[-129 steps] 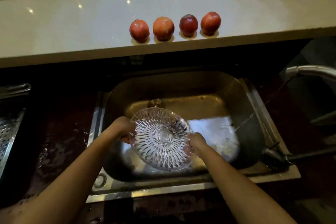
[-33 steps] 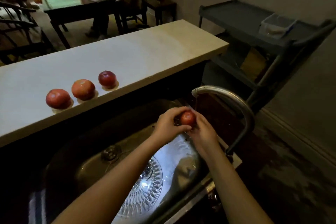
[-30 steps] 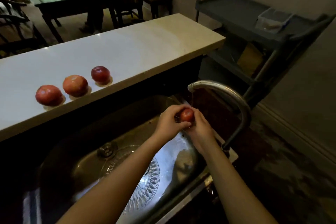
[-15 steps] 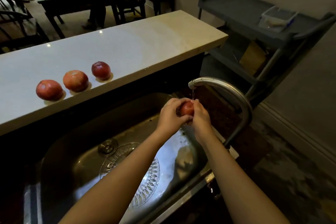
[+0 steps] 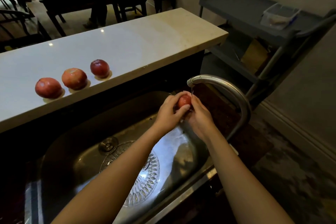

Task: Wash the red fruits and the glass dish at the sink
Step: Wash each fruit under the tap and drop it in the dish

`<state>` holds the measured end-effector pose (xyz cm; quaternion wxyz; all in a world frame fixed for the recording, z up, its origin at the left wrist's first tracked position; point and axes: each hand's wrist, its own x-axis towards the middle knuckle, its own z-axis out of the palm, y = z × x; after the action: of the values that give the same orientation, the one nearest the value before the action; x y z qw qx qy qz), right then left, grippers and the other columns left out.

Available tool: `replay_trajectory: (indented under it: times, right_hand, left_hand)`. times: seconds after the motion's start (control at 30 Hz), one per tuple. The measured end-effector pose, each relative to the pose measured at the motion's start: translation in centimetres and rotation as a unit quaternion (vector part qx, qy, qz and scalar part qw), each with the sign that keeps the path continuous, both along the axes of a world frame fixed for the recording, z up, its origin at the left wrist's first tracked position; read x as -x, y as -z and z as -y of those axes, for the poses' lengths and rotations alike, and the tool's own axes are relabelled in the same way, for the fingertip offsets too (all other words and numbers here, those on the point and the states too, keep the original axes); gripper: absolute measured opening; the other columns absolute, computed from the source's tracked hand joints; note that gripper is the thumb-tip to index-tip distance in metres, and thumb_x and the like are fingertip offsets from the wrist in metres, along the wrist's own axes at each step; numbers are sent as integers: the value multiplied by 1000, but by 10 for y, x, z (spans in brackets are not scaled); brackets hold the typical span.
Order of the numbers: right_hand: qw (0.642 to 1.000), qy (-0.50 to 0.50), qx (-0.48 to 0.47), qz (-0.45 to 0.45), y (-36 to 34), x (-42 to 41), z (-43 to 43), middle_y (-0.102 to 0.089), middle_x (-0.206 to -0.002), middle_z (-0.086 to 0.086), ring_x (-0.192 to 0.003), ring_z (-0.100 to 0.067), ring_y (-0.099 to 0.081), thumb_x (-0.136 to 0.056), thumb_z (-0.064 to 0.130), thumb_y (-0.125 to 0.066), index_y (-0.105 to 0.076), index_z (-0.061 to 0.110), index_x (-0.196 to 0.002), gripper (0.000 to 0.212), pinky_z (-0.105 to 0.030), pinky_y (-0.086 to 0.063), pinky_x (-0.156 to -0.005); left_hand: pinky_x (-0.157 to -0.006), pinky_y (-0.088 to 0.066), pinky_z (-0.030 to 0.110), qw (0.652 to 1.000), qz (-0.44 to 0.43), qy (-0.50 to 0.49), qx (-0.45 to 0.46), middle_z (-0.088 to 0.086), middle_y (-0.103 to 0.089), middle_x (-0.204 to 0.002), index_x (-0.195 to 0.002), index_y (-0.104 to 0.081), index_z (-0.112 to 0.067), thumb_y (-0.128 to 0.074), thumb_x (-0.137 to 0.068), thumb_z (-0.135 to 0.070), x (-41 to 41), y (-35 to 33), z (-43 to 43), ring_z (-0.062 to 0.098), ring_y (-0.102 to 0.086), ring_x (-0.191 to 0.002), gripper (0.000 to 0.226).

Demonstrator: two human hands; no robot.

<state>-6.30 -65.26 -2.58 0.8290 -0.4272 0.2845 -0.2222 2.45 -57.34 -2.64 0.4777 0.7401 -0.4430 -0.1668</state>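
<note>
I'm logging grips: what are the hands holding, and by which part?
A red fruit, gripped by its sides: left hand on one, right hand on the other, under the tap.

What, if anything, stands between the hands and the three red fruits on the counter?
Nothing visible. The left hand and right hand hold one fruit under the faucet; the three red fruits sit exposed on the counter; the glass dish lies lower, in the sink.

Only forearms and hands show. The left forearm [image 5: 118,174] and right forearm [image 5: 236,174] are bare for their whole visible length, slim and smooth. The left hand [image 5: 168,112] and right hand [image 5: 199,117] are bare as well. Dim light hides nails and finer detail.
</note>
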Motion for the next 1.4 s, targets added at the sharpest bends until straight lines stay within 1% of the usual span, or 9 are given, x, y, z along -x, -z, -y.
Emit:
replay_trajectory:
  times: [0.13, 0.27, 0.37, 0.53, 0.77, 0.87, 1.0, 1.17, 1.4]
  right_hand:
    - [992, 35, 21, -122, -1, -3, 3, -70, -91, -2, -84, -19, -70, -95, 46, -41, -58, 21, -121, 39, -30, -57, -67]
    - [968, 33, 97, -230, 0, -10, 6, -62, -112, -5, -102, -23, -61, -94, 53, -33, -50, 24, -130, 49, -40, -53, -89]
    - [965, 27, 166, -203, 4, -10, 6, -60, -100, 4, -86, -8, -59, -96, 51, -30, -47, 27, -131, 46, -27, -51, -73]
    - [976, 68, 95, -182, 3, -18, 10, -62, -98, 0, -96, -18, -60, -94, 49, -37, -55, 22, -125, 44, -37, -48, -87]
    - [954, 37, 249, -165, 12, -18, -5, -53, -87, 23, -84, 4, -53, -90, 58, -32, -48, 37, -124, 42, -21, -44, -70]
    - [963, 103, 154, -197, 0, -23, 5, -59, -92, 7, -88, -13, -58, -91, 54, -36, -58, 27, -115, 42, -29, -45, -77]
    - [981, 101, 4, -165, -13, -26, 8, -63, -78, -4, -78, -18, -62, -92, 48, -40, -65, 25, -79, 37, -28, -46, -59]
    - [990, 51, 70, -110, -6, -29, -7, -58, -80, 5, -73, -11, -56, -91, 49, -46, -60, 24, -94, 29, -31, -47, -67]
    - [978, 137, -142, -64, -20, -17, 1, -63, -113, -15, -102, -26, -62, -96, 36, -43, -64, 9, -111, 37, -34, -52, -86]
  left_hand:
    - [-68, -37, -1, 1000, 7, -15, -17, 2, -52, -111, -125, -50, -24, -40, -98, -30, 9, -1, 12, 2, -48, -90, 30]
    - [-56, -30, 18, 995, 47, -51, -78, -6, -54, -82, -96, -51, -21, -28, -100, -37, 11, -6, 29, 5, -50, -69, 28]
    - [-52, -31, 22, 993, -15, -70, -90, -8, -51, -74, -92, -43, -21, -28, -100, -39, 9, -9, 39, 5, -50, -63, 24]
    - [-56, -39, 10, 993, -112, -37, -9, 8, -54, -99, -92, -48, -22, -37, -99, -29, 12, -9, 43, 9, -51, -77, 15]
    - [-63, -37, 29, 969, -218, -116, 24, -1, -50, -69, -71, -50, -18, -36, -98, -22, 6, -19, 41, 11, -47, -65, 31]
    - [-68, -43, 26, 973, -226, -39, 8, -6, -54, -79, -81, -51, -26, -40, -98, -28, 12, -27, 40, 8, -53, -75, 21]
    - [-54, -43, 16, 973, -230, 4, 6, -11, -53, -81, -91, -49, -30, -43, -97, -32, 18, -24, 37, 3, -52, -70, 9]
    - [-59, -42, 28, 967, -234, -104, 17, -1, -56, -68, -75, -57, -19, -36, -98, -38, 4, -26, 37, 13, -53, -63, 36]
    - [-87, -48, 30, 970, -242, -30, -4, 10, -50, -121, -113, -42, -26, -56, -91, -26, 24, -12, 36, 19, -53, -105, 26]
